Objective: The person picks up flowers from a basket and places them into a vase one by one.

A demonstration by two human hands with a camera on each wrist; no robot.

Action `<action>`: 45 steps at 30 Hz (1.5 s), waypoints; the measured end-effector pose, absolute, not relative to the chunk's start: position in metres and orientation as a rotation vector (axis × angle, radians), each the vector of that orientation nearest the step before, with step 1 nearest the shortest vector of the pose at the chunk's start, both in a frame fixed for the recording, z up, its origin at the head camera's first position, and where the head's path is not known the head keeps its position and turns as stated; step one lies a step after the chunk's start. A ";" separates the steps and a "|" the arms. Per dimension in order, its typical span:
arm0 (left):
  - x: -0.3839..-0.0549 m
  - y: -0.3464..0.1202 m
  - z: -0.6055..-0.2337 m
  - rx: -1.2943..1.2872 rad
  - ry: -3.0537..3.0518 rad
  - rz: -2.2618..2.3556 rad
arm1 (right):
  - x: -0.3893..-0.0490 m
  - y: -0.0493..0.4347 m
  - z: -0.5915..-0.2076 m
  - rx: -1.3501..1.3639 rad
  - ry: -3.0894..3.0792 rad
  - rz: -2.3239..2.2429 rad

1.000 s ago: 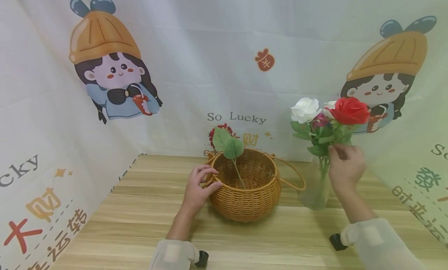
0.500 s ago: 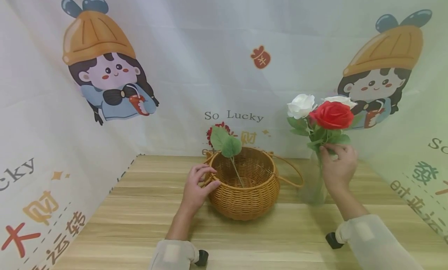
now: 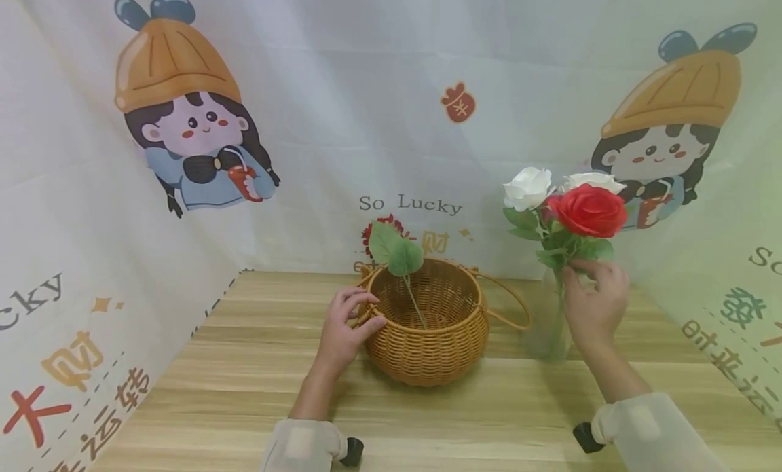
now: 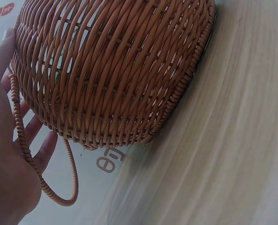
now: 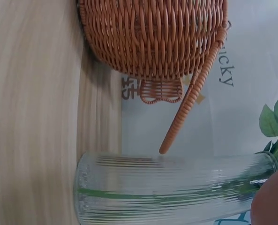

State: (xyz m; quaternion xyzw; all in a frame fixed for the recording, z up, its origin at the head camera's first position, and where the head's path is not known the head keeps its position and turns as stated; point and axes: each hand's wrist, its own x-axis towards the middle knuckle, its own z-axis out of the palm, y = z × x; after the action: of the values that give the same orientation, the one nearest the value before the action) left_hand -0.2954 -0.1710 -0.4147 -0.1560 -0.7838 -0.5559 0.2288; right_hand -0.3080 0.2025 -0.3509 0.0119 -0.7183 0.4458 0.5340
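My left hand (image 3: pixel 342 326) holds the brown wicker basket (image 3: pixel 427 360) at its left side, thumb near the rim and fingers behind, as the left wrist view shows. Inside the basket leans a stem with green leaves (image 3: pixel 404 255) and a dark red flower (image 3: pixel 371 236) behind them. To the right, my right hand (image 3: pixel 595 302) pinches the stem of a red rose (image 3: pixel 591 210) just below its leaves, at the mouth of the clear ribbed glass vase (image 5: pixel 176 187). White roses (image 3: pixel 527 189) stand in the vase beside the red one. My right fingertips partly hide the stem.
The basket's handle (image 3: pixel 510 299) hangs folded down on the right, its end close to the vase; another loop (image 4: pixel 71 173) hangs near my left palm. Both stand on a wood-grain table (image 3: pixel 244 384). A printed white cloth (image 3: pixel 318 119) encloses the back and sides.
The red rose has moved left and lower among the white roses, and my right hand has moved slightly left and down with it. My left hand stays at the basket.
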 end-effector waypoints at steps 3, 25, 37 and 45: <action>-0.296 -0.170 -0.415 -0.431 -2.164 -1.524 | -0.302 0.200 -0.353 0.028 -1.703 1.070; -0.296 -0.172 -0.415 -0.419 -2.169 -1.524 | -0.287 0.144 -0.356 0.127 -1.808 1.366; -0.297 -0.171 -0.416 -0.432 -2.175 -1.517 | -0.288 0.113 -0.353 0.186 -1.980 1.337; -0.296 -0.171 -0.415 -0.418 -2.171 -1.526 | -0.292 0.086 -0.340 0.297 -2.126 1.412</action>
State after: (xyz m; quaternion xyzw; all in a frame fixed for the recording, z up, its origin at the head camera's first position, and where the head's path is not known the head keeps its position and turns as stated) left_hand -0.2955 -0.1713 -0.4154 -0.1517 -0.7873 -0.5533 0.2258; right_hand -0.2921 0.0863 -0.3399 0.1108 -0.7939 0.5271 0.2821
